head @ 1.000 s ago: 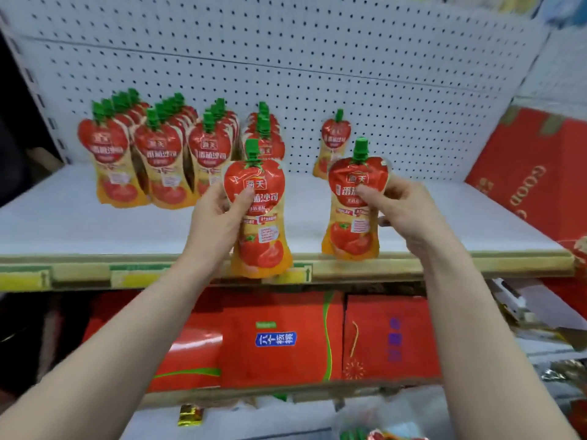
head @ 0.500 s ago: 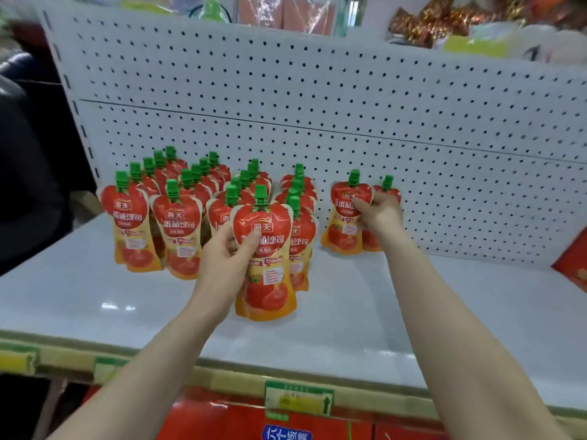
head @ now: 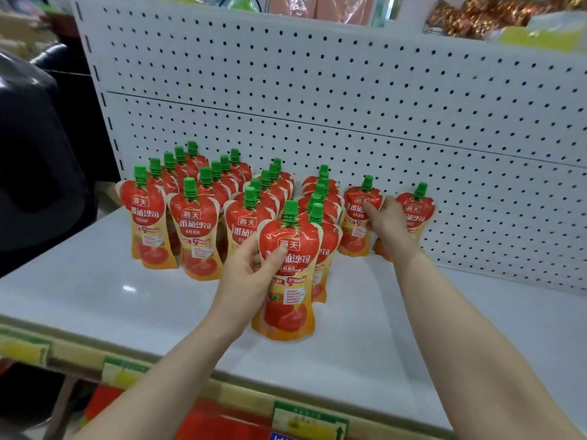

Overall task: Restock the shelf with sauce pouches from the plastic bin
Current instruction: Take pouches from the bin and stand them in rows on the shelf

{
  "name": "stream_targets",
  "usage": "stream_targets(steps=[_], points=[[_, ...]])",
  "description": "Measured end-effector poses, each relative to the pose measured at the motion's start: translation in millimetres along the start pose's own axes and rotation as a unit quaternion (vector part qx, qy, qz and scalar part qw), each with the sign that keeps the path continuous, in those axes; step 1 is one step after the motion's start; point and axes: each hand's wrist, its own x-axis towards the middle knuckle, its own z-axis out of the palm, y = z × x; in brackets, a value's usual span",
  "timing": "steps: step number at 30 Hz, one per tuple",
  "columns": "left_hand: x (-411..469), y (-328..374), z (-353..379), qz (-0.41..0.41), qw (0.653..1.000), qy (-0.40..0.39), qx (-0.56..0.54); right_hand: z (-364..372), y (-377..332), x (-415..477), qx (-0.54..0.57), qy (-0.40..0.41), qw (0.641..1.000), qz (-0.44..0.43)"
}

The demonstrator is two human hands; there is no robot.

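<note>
Several rows of red-and-orange sauce pouches (head: 197,223) with green caps stand on the white shelf (head: 127,296), at its back left. My left hand (head: 251,268) grips one sauce pouch (head: 287,281) by its upper left side; it stands upright on the shelf at the front of a row. My right hand (head: 386,223) reaches to the back and holds the top right of a second sauce pouch (head: 357,223), upright near the pegboard. Another pouch (head: 414,214) stands just right of that hand, partly hidden by it. The plastic bin is out of view.
A white pegboard wall (head: 349,90) closes off the back of the shelf. A dark bulky object (head: 31,154) sits beyond the shelf's left end. A price-label strip (head: 305,420) runs along the front edge. Packaged goods (head: 476,17) lie on the shelf above.
Both hands moved from the shelf's front edge inward. The right carried its pouch back to the pegboard beside another pouch; the left set its pouch down at the front of a row.
</note>
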Motion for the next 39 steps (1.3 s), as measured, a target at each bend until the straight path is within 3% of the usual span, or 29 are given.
stream_targets(steps=[3,6,8,11,13,15,19,22,26,31,39], points=[[-2,-1,2,-0.001,1.000,-0.004,-0.002,-6,-6,-13,-0.024,0.011,1.000,-0.013],[-7,0,6,0.000,1.000,-0.010,-0.006,-21,-17,-47,-0.050,0.082,0.993,-0.068],[-9,1,11,0.000,1.000,-0.016,-0.008,-34,-27,-82,-0.009,0.089,0.990,-0.108],[-13,-1,21,-0.005,1.000,-0.028,0.006,-51,-38,-143,0.135,-0.079,0.983,-0.094],[-19,-4,30,-0.013,0.999,-0.036,0.014,-59,-39,-177,0.138,-0.183,0.969,-0.094],[-24,-7,40,-0.015,0.998,-0.052,0.012,-64,-35,-198,0.125,-0.219,0.962,-0.102],[-35,-11,56,-0.002,0.995,-0.082,0.049,-82,-24,-206,0.121,-0.204,0.966,-0.100],[-35,-8,56,0.083,0.984,-0.051,0.151,-98,-17,-197,0.143,-0.158,0.974,-0.073],[-13,-6,39,0.261,0.903,0.040,0.338,-109,-9,-165,0.155,-0.081,0.983,-0.047],[19,-4,26,0.236,0.876,0.074,0.414,-86,3,-112,0.141,-0.037,0.989,-0.034],[38,-10,24,0.217,0.882,0.049,0.416,-42,4,-41,0.133,-0.051,0.989,-0.041]])
